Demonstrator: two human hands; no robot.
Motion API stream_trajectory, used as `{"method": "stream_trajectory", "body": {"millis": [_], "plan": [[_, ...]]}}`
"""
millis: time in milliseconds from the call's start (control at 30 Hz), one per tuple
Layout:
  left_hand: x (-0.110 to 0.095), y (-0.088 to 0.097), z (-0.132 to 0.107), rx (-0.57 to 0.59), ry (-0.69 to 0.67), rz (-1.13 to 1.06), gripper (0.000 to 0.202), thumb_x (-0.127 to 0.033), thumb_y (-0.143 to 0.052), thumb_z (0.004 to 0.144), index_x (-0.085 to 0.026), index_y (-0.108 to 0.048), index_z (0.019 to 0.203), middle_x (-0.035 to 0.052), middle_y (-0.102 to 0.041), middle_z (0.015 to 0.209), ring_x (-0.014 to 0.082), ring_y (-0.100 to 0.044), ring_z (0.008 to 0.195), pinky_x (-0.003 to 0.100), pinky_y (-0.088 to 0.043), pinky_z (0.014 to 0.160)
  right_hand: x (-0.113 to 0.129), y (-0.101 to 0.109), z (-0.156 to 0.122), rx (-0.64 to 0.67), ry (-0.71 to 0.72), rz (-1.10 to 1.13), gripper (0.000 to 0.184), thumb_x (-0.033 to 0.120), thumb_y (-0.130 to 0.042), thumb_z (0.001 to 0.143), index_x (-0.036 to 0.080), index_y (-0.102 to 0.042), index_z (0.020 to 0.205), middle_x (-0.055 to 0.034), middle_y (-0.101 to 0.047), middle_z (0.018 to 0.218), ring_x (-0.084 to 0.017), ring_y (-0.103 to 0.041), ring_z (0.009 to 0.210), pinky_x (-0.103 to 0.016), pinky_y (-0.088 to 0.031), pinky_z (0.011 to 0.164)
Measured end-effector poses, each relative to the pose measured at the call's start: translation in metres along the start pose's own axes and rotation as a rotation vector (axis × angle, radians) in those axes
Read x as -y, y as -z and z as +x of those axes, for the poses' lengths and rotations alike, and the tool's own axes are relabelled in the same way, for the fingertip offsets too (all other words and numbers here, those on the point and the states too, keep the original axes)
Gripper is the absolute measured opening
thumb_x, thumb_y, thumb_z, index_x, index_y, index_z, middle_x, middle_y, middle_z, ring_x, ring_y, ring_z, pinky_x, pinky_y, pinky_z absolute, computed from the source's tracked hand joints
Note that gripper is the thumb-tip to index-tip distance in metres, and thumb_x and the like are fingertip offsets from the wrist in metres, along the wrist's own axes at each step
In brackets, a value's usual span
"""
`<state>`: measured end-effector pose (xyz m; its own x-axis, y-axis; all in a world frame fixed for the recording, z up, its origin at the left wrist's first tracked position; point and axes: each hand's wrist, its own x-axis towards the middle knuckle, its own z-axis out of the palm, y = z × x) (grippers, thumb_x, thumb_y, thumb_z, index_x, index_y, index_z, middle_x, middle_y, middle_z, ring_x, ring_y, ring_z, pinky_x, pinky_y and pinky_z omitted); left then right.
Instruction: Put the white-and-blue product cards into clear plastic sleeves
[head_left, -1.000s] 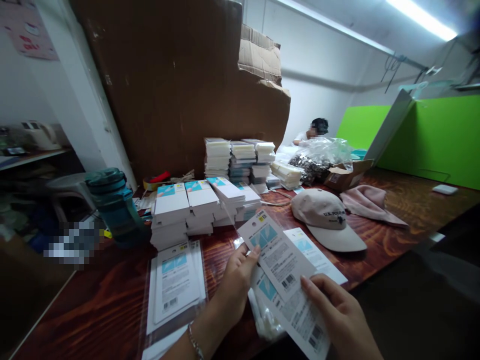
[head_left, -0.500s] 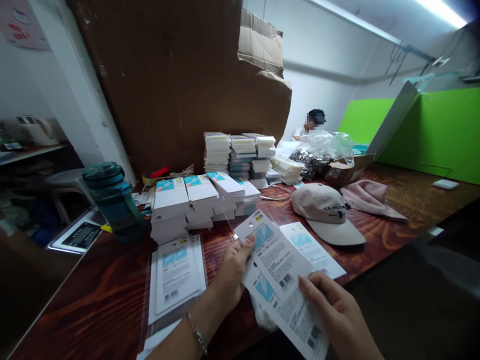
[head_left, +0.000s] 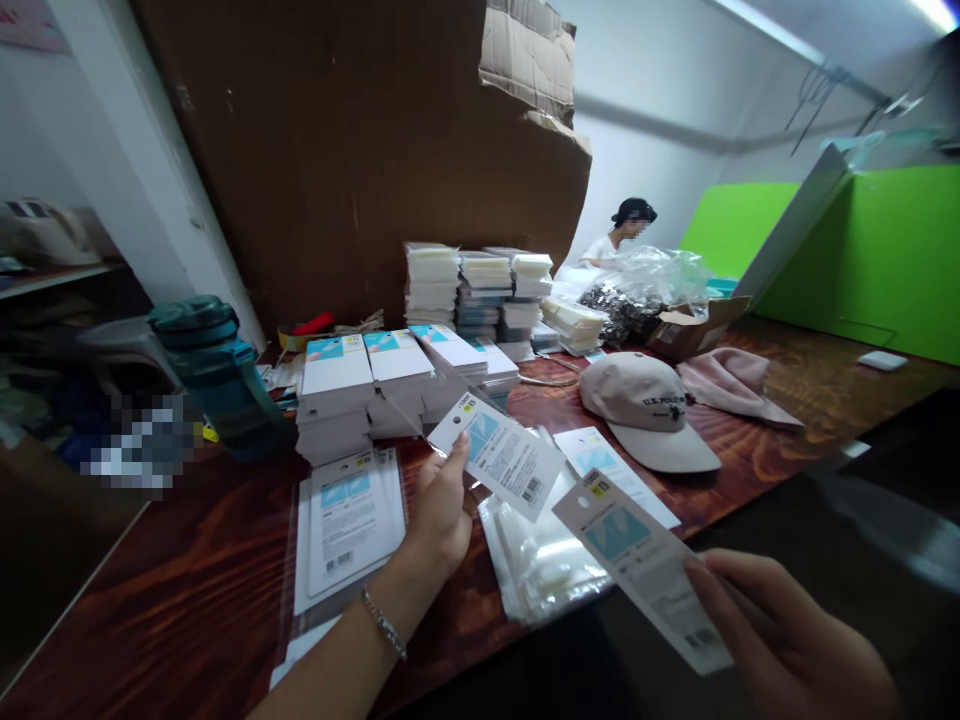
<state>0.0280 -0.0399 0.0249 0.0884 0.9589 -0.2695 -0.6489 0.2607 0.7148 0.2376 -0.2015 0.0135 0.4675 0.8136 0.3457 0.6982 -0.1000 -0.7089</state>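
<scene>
Left hand [head_left: 442,500], thumb pressed shut, pinches card [head_left: 510,455] left of cap [head_left: 649,410]. Right hand [head_left: 787,620] pinches second card [head_left: 637,570], nearer than cap (seemingly beyond table [head_left: 202,580] edge): slackened grip could drop it.

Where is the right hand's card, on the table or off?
Off the table: the right hand holds the card up by its edge.

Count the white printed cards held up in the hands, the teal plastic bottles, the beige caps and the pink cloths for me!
White rectangular printed cards held up: 2, one in the left hand, one in the right hand
Teal see-through plastic bottles: 1
Beige fabric caps: 1
Pink cloths: 1
Total: 5
</scene>
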Motion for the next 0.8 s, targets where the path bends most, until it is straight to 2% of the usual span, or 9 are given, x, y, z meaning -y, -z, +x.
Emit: {"method": "stream_trajectory", "body": {"millis": [133,267,633,800], "plan": [[0.003,-0.001,-0.001,0.019,0.012,0.024,0.01,-0.023,-0.063,0.083,-0.015,-0.064,0.088,0.0062,-0.074,0.083,0.0183,-0.071,0.077,0.031,-0.059,0.071,0.004,0.001,0.012,-0.065,0.346,-0.044,0.016,0.039,-0.06,0.082,0.025,-0.066,0.086,0.0,-0.074,0.067,-0.017,-0.069,0.051,-0.02,-0.052,0.047],[0.002,0.001,0.0,0.022,0.007,0.028,0.009,-0.022,-0.061,0.085,-0.015,-0.064,0.09,0.0064,-0.074,0.084,0.0175,-0.071,0.077,0.029,-0.059,0.07,0.004,-0.001,0.017,-0.129,0.531,-0.086,0.014,0.034,-0.057,0.086,0.022,-0.064,0.089,-0.0009,-0.075,0.067,-0.016,-0.07,0.05,-0.016,-0.053,0.046],[0.006,0.0,-0.004,0.083,0.045,0.066,0.011,-0.023,-0.062,0.084,-0.014,-0.064,0.091,0.007,-0.074,0.086,0.0166,-0.07,0.077,0.027,-0.059,0.069,0.006,-0.007,0.017,-0.184,0.628,-0.176,0.013,0.033,-0.053,0.09,0.023,-0.06,0.092,-0.0016,-0.074,0.069,-0.014,-0.069,0.051,-0.016,-0.053,0.049],[0.007,0.0,-0.005,0.128,0.039,0.087,0.013,-0.025,-0.064,0.083,-0.015,-0.066,0.092,0.0057,-0.074,0.086,0.0142,-0.07,0.075,0.022,-0.058,0.066,0.005,-0.011,0.016,-0.135,0.605,-0.168,0.01,0.03,-0.056,0.089,0.024,-0.06,0.095,0.0,-0.074,0.07,-0.014,-0.069,0.051,-0.015,-0.052,0.048]]}}
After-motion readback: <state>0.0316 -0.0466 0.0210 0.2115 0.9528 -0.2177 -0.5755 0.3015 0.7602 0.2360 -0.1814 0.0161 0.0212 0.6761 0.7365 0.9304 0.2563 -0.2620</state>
